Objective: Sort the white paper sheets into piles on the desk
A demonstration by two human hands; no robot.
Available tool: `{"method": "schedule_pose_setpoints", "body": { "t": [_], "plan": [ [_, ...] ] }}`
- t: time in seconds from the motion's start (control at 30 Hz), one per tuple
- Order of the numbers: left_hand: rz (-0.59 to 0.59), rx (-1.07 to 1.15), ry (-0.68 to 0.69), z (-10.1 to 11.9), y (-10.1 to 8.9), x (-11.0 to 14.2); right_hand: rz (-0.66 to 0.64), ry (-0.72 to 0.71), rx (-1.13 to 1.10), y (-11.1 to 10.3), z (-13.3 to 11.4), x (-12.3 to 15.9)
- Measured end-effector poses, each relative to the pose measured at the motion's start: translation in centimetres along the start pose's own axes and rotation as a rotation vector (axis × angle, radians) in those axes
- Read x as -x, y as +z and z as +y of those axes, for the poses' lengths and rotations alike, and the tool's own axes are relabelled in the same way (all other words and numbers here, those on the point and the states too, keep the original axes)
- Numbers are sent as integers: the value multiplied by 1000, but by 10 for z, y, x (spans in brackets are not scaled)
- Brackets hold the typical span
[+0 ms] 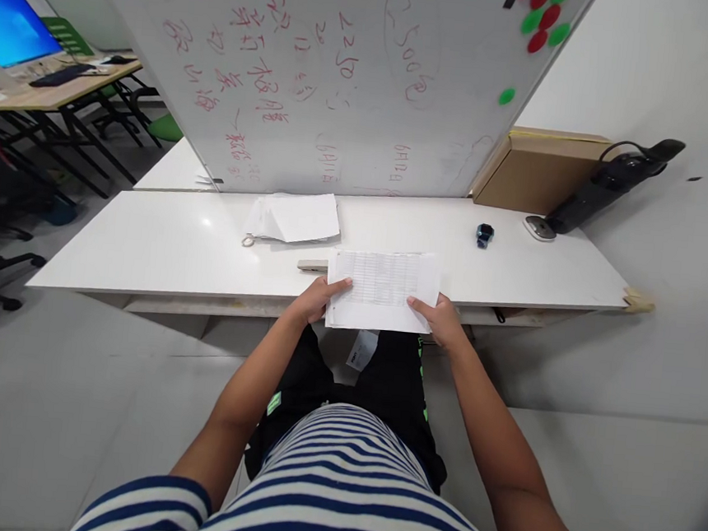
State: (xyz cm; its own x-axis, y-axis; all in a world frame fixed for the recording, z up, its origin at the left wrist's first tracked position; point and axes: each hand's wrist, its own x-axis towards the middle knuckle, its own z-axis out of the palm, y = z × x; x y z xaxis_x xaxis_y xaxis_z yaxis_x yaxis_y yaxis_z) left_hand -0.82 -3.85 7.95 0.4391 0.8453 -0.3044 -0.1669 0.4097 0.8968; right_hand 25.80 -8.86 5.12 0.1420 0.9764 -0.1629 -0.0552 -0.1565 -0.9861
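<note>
Between my two hands is a stack of paper sheets (383, 280) with a printed table on the top one, held over the front edge of the white desk. My left hand (320, 297) grips its left side, thumb on top and fingers hidden beneath. On the opposite side my right hand (439, 317) pinches it the same way. A light-coloured stapler-like tool (313, 266) lies partly behind the sheets on the left. Farther back, a pile of papers (299, 218) rests on the desk, with a small ring-shaped item (248, 240) at its corner.
A whiteboard (358, 76) with red writing and round magnets stands along the back of the desk (164, 241). To the right are a watch (484, 235), a computer mouse (540, 227), a dark bottle (605, 188) and a cardboard box (535, 174). A monitor (16, 21) is far left.
</note>
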Motion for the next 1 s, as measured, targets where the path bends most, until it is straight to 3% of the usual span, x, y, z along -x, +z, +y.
{"method": "schedule_pose_setpoints", "body": {
  "t": [0.17, 0.33, 0.4, 0.47, 0.6, 0.77, 0.9, 1.0],
  "plan": [
    [50, 41, -96, -3, -1, 2, -23, 68, -99, 7, 1, 2],
    [81, -56, -59, -11, -5, 0, -12, 111, -116, 13, 4, 6],
    [139, -183, 35, -15, -7, -2, 2, 137, -108, 13, 8, 7],
    [276, -375, 186, -15, -11, -4, 33, 165, -100, 10, 15, 7],
    [501, -802, 470, -1, -26, -14, 127, 186, -97, 2, 31, 5],
    [429, -1171, 608, 22, -49, -45, 136, 195, -142, 8, 42, -4],
    [334, -1273, 559, 17, -59, -66, 100, 207, -148, 24, 42, -9],
    [326, -1315, 552, 9, -62, -72, 83, 218, -170, 35, 42, -10]
  ]
}}
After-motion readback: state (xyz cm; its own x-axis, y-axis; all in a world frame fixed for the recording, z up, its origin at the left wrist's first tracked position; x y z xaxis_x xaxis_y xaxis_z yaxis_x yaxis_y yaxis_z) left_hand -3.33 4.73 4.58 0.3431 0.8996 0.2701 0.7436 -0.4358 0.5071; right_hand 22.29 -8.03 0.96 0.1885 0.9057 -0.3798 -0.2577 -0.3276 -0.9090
